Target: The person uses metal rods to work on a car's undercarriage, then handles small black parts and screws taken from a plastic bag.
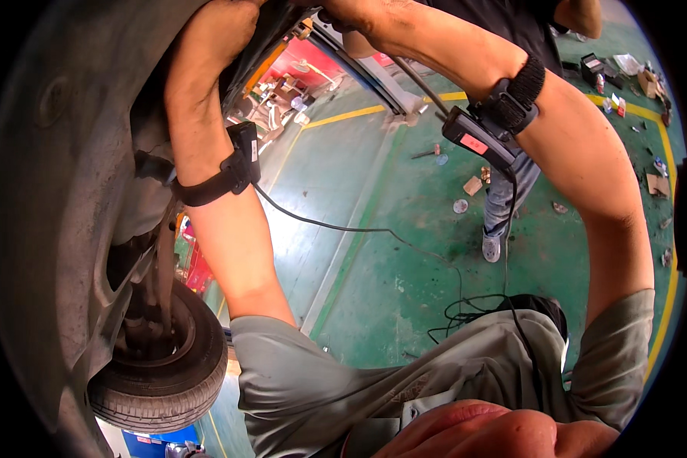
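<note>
Both my arms reach up to the underside of a raised vehicle (pixel 49 191). My left hand (pixel 233 21) is at the top edge, close against the dark bodywork; its fingers are out of sight. To its right, my right hand (pixel 351 17) is also cut off by the top edge, with its fingers hidden. What either hand touches or holds does not show. A thin metal rod (pixel 421 85) slants down behind my right forearm; whether it meets the hand I cannot tell. Strapped to my forearms are a left black box (pixel 244 153) and a right black box (pixel 477 139).
A wheel with its tyre (pixel 160 397) hangs at the lower left. A black cable (pixel 336 227) runs from the boxes to a coil beside me. Another person in jeans (pixel 504 198) stands behind my right arm. Scraps and packages (pixel 649 80) litter the green floor (pixel 427 282).
</note>
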The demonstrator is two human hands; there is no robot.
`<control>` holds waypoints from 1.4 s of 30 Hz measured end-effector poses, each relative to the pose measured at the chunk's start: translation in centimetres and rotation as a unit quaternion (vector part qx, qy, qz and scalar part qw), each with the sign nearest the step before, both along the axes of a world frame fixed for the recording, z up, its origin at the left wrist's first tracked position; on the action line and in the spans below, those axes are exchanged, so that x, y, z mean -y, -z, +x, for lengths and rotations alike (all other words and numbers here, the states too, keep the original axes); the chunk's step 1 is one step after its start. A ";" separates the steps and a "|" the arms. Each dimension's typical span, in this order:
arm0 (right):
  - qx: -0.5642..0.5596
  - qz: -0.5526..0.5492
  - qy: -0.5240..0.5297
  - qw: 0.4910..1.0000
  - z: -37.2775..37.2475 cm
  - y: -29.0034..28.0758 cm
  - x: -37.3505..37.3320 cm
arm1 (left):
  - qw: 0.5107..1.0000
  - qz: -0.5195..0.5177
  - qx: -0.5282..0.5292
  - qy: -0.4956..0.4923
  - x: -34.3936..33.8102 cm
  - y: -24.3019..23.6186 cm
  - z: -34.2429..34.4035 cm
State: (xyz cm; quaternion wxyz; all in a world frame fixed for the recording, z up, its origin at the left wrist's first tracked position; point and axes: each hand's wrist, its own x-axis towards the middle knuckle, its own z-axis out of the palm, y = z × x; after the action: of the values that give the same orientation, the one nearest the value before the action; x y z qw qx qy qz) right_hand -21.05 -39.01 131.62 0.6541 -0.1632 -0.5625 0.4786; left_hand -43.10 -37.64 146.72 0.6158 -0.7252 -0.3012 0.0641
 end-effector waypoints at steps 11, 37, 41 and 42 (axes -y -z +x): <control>-0.041 0.008 -0.018 0.999 -1.3 -0.3 -2.4 | 0.997 -0.038 0.061 0.013 0.6 0.6 1.1; 0.059 0.100 0.264 0.958 -3.9 -0.3 -4.8 | 0.992 -0.033 0.088 -0.086 0.7 0.0 0.4; -0.016 -0.001 0.111 0.994 -1.8 -0.1 0.7 | 0.998 -0.012 0.033 -0.054 1.2 0.2 -0.9; -0.020 0.001 0.069 0.997 -2.9 -0.2 -0.2 | 0.998 -0.008 0.024 -0.057 1.3 0.0 -1.9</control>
State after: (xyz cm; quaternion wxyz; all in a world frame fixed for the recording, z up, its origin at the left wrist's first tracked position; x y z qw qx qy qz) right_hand -23.94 -38.82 131.78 0.6968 -0.1915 -0.5372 0.4349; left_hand -45.00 -38.89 146.74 0.5979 -0.7130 -0.3565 0.0837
